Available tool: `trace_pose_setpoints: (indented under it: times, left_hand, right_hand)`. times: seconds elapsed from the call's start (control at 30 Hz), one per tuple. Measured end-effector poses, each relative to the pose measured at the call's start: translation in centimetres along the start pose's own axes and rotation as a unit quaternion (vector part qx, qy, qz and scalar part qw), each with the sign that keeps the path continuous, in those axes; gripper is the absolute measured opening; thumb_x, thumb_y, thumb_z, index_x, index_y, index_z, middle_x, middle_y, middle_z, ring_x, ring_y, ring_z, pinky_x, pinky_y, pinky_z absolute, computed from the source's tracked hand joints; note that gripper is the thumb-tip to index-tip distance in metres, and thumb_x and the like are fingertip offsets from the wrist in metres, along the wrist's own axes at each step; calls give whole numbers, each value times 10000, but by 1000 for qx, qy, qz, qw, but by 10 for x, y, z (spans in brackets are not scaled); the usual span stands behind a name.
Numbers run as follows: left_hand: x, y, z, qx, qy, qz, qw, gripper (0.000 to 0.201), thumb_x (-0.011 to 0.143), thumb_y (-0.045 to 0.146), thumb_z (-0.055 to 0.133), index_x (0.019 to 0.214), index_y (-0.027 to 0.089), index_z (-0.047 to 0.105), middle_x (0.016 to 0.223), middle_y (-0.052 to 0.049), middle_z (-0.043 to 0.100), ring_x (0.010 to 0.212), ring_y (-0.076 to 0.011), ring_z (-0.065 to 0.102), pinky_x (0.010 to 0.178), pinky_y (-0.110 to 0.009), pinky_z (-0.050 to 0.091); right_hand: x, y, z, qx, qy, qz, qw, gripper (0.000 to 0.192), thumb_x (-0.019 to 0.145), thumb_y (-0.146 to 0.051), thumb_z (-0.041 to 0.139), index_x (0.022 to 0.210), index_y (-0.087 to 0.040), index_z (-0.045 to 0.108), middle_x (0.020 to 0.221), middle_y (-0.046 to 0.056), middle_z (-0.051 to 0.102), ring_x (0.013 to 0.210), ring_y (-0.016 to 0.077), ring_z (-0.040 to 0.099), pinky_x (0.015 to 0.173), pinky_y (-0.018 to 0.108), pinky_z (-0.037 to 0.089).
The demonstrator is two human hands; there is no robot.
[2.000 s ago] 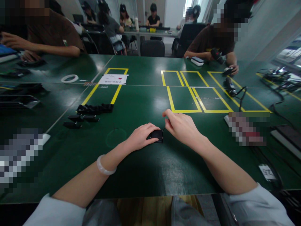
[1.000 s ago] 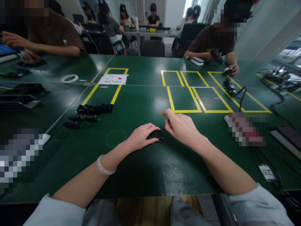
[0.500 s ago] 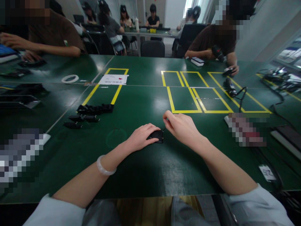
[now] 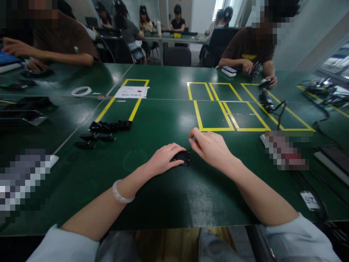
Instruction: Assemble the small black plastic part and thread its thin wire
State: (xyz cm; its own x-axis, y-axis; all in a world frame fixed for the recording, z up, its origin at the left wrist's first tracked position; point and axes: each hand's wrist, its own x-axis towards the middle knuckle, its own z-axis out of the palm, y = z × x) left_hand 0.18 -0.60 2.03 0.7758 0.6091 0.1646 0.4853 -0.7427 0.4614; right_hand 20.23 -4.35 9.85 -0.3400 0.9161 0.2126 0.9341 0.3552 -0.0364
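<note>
Row of black parts [image 4: 110,126] at 10 o'clock on desk [image 4: 163,203], well apart from hands, with loose ones [image 4: 92,137] just below it.

Left hand [image 4: 165,159] lies over small black device [image 4: 182,157] at desk centre, fingers curled loosely on it, pinning rather than clamping.

Right hand [image 4: 211,147] at 2 o'clock of device, fingers pinched shut on thin dark wire; wire too fine to make out.

Risk: hard pull likely drags device from under light hold, or strains wire at its joint.

Cable [image 4: 280,109] at 2 o'clock, far off.
</note>
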Motion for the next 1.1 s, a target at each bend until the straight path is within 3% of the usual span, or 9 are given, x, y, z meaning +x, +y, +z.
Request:
trace_pose_setpoints:
  times: [0.33,0.57,0.77,0.97,1.1]
  left_hand:
    - [0,1,0,4,-6,-8,1000,363,902,402,535,1224,236,524,1143,-70,566,1043,-225,548,935,-368,442]
    - [0,0,0,-2,-2,-6,1000,356,895,398,545,1207,225,533,1139,-71,572,1054,-228,551,935,-366,445]
    - [-1,-1,1,-4,5,-6,1000,359,892,400,547,1213,240,532,1152,-72,568,1048,-225,556,931,-363,450]
    - [-1,-1,1,-1,6,-6,1000,367,890,401,549,1221,243,528,1144,-71,569,1042,-225,559,932,-368,452]
    - [0,-1,0,4,-1,-8,1000,357,894,405,543,1210,238,532,1147,-73,567,1039,-225,560,926,-367,456]
  right_hand:
    - [1,0,1,5,9,-7,1000,237,916,-235,325,1053,-183,510,758,10,671,654,130,600,588,248,274]
    - [1,2,1,-35,-4,5,999,345,967,-375,256,934,-190,547,719,34,675,625,145,597,541,265,212]
    - [0,0,0,-4,9,4,1000,247,923,-238,319,1079,-184,503,768,20,686,666,141,616,578,252,271]
    - [1,0,-3,-26,-14,9,1000,312,962,-379,287,945,-195,538,742,34,685,663,153,618,552,262,236]
    - [1,0,-2,-33,-16,9,999,277,957,-304,281,999,-199,534,748,22,685,641,148,612,547,265,227]
